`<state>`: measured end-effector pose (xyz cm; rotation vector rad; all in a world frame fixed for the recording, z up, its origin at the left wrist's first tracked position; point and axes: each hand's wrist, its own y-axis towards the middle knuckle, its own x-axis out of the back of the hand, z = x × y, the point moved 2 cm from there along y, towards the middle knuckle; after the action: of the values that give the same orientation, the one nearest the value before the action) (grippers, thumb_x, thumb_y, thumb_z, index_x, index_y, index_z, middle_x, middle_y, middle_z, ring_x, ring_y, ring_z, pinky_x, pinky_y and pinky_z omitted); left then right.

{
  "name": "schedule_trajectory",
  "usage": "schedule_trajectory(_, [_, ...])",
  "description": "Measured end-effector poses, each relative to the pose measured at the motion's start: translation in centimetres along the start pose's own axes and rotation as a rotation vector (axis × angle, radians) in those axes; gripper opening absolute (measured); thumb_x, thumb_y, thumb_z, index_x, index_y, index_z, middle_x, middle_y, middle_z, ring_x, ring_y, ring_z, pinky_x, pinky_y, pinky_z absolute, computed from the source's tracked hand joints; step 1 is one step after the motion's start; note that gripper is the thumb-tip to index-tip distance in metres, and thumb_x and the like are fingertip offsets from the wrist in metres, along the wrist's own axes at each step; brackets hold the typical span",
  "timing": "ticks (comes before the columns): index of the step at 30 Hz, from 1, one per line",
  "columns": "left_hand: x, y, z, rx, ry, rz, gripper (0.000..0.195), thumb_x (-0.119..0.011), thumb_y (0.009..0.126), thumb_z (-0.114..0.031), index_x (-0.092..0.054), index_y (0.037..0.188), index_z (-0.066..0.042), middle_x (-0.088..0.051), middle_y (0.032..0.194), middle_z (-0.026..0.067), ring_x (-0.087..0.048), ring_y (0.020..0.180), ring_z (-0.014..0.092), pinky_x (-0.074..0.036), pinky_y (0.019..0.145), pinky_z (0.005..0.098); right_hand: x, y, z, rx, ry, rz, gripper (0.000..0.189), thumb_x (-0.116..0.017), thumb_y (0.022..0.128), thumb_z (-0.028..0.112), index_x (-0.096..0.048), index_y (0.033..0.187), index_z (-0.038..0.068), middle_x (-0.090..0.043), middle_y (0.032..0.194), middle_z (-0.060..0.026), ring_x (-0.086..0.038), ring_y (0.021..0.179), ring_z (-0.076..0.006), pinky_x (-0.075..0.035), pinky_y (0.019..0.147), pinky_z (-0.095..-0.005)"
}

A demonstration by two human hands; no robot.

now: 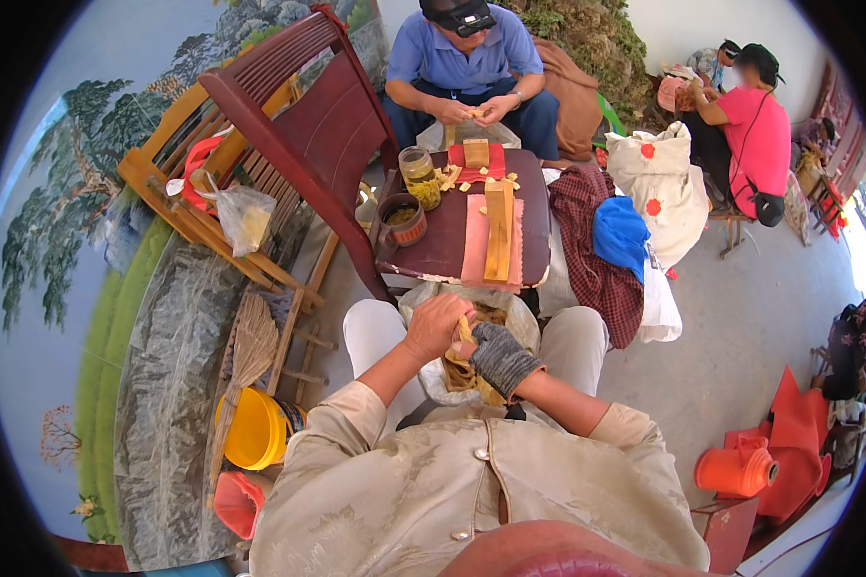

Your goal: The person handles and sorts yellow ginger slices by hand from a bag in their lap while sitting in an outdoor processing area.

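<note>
My bare left hand (433, 328) and my right hand (504, 358), in a grey fingerless knit glove, meet above my lap. Between them they grip a twisted yellowish strip (465, 332) of a material I cannot tell. Below, an open whitish plastic bag (433, 379) lies between my knees, with brownish-yellow strips (459, 375) inside. In front stands a dark red chair (440, 260). On its seat a long wooden block (499, 231) rests on a pink cloth (475, 249). Farther back, a smaller wooden block (476, 153) sits on a red cloth (505, 162), near scattered small pale pieces (447, 177).
A mug (403, 220) and a glass jar (420, 180) stand at the seat's left. Opposite sits a person (465, 58) holding a small pale piece. At left are a straw broom (249, 346) and yellow bucket (256, 429); at right, a red vacuum flask (736, 467).
</note>
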<state>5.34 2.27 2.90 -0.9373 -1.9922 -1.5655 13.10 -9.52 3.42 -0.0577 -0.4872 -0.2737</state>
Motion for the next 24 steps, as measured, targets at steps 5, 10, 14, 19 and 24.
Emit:
schedule_trajectory(5, [-0.4, 0.0, 0.4, -0.026, 0.007, -0.024, 0.015, -0.066, 0.075, -0.015, -0.052, 0.078, -0.009, -0.050, 0.066, 0.0060, -0.054, 0.061, 0.026, -0.041, 0.053, 0.0364, -0.6, 0.4, -1.0, 0.098, -0.066, -0.030, 0.056, -0.058, 0.077, 0.036, -0.042, 0.106, -0.009, -0.057, 0.087, -0.0277, -0.055, 0.084, -0.0400, -0.044, 0.073, -0.0420])
schedule_trajectory(10, [-0.3, -0.2, 0.5, -0.017, -0.010, -0.013, 0.015, -0.065, 0.075, -0.014, -0.052, 0.078, -0.009, -0.049, 0.066, 0.0061, -0.052, 0.060, 0.027, -0.041, 0.054, 0.0364, -0.6, 0.2, -0.3, 0.060, -0.082, -0.041, 0.056, -0.058, 0.078, 0.036, -0.042, 0.105, -0.010, -0.057, 0.087, -0.0279, -0.056, 0.084, -0.0408, -0.045, 0.072, -0.0431])
schedule_trajectory(14, [-0.4, -0.2, 1.0, -0.055, 0.014, -0.015, 0.015, -0.065, 0.074, -0.013, -0.051, 0.079, -0.008, -0.048, 0.066, 0.0067, -0.051, 0.060, 0.028, -0.040, 0.055, 0.0369, -0.7, 0.6, -0.8, 0.042, -0.077, -0.023, 0.046, -0.056, 0.079, 0.034, -0.050, 0.096, -0.009, -0.058, 0.086, -0.0273, -0.057, 0.082, -0.0395, -0.046, 0.072, -0.0429])
schedule_trajectory(19, [-2.0, -2.0, 4.0, -0.143, 0.074, -0.108, 0.018, -0.068, 0.072, -0.012, -0.052, 0.078, -0.008, -0.051, 0.067, 0.0079, -0.054, 0.061, 0.029, -0.042, 0.055, 0.0379, -1.1, 0.3, -0.2, 0.267, -0.396, -0.067, 0.018, -0.050, 0.082, 0.017, -0.057, 0.086, 0.001, -0.057, 0.078, -0.0202, -0.058, 0.077, -0.0345, -0.046, 0.070, -0.0430])
schedule_trajectory(24, [-3.6, -1.0, 4.0, 0.047, -0.018, -0.024, 0.020, -0.066, 0.066, -0.009, -0.053, 0.081, -0.010, -0.055, 0.065, 0.0075, -0.058, 0.060, 0.028, -0.045, 0.053, 0.0369, 0.1, 2.0, -3.5, 0.299, -0.237, -0.208, 0.028, -0.054, 0.080, 0.027, -0.058, 0.084, 0.000, -0.058, 0.079, -0.0204, -0.055, 0.080, -0.0372, -0.043, 0.072, -0.0426])
